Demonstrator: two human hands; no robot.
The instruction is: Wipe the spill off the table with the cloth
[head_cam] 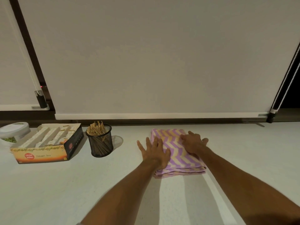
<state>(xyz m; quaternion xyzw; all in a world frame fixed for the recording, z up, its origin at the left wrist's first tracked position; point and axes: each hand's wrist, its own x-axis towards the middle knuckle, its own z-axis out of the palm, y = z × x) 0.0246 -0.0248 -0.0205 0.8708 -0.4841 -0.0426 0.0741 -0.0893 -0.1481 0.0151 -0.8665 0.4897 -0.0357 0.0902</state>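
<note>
A folded cloth with purple, yellow and white zigzag stripes lies flat on the pale table, right of centre near the far edge. My left hand lies flat with fingers spread, partly on the cloth's left edge and partly on the table. My right hand presses palm-down on the cloth's upper right part, fingers apart. Neither hand grips the cloth. I see no spill on the table surface.
A black mesh cup full of wooden sticks stands left of the cloth. Further left sits an open tea box with sachets, and a white lidded tub at the far left. A window blind closes off the back.
</note>
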